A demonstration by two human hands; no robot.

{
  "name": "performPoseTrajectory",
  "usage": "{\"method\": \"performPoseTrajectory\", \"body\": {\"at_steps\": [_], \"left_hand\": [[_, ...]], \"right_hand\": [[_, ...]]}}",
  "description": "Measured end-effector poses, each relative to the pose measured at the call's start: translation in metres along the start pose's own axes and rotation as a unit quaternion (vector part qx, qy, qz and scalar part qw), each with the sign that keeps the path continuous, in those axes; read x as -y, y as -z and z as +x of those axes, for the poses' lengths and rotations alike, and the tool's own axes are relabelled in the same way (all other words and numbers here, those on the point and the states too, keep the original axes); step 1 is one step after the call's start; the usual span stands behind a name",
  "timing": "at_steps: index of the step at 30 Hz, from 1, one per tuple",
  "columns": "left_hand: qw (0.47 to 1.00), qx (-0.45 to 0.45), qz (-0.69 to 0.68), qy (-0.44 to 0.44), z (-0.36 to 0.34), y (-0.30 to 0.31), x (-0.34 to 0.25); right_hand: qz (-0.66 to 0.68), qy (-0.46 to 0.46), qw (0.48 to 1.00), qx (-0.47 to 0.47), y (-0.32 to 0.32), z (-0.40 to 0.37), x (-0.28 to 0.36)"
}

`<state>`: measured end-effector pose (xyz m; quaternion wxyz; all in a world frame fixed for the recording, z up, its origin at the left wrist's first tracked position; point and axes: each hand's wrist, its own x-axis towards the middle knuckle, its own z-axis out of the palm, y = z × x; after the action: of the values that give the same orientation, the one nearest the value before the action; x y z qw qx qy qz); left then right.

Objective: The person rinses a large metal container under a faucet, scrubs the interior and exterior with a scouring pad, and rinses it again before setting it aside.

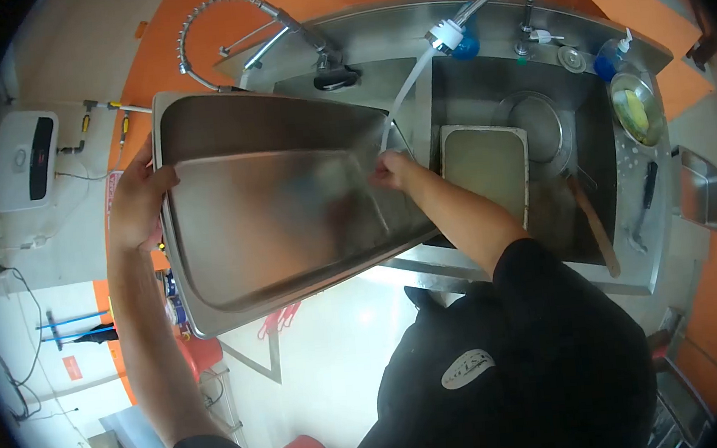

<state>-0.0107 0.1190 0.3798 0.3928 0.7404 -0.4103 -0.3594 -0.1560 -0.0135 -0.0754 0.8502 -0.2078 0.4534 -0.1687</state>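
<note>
A large, deep steel pan (265,224) is held tilted over the left part of the sink unit. My left hand (141,200) grips its left rim, thumb over the edge. Inside the pan's right end is my right hand (397,172), fingers closed at the water stream; what they hold, if anything, is hidden. Water runs from the curved faucet (446,37) down beside that hand. A smaller rectangular pan (486,166) with cloudy liquid lies in the right basin, partly behind my right forearm.
In the right basin (604,151) are a round strainer (538,127) and a wooden-handled tool (593,225). On the right ledge stand a soap bottle (608,59), a bowl with a sponge (636,110) and a black-handled utensil (649,186). A spring hose faucet (295,29) rises at the back left.
</note>
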Motion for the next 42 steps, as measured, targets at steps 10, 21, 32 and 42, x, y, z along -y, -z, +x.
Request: {"method": "performPoseTrajectory", "body": {"at_steps": [10, 21, 32, 42], "left_hand": [[0.996, 0.07, 0.057, -0.004, 0.022, -0.019, -0.021], [0.995, 0.039, 0.09, -0.009, 0.02, -0.039, -0.035], [0.991, -0.002, 0.136, 0.004, 0.015, -0.055, -0.04], [0.981, 0.03, 0.188, -0.034, 0.03, -0.047, -0.033]], "right_hand": [[0.392, 0.066, 0.917, -0.013, -0.04, 0.028, 0.091], [0.415, 0.024, 0.908, 0.044, -0.033, 0.002, 0.129], [0.089, 0.124, 0.981, -0.119, -0.024, 0.023, 0.081], [-0.601, 0.39, 0.695, -0.061, 0.021, 0.054, -0.054]]}}
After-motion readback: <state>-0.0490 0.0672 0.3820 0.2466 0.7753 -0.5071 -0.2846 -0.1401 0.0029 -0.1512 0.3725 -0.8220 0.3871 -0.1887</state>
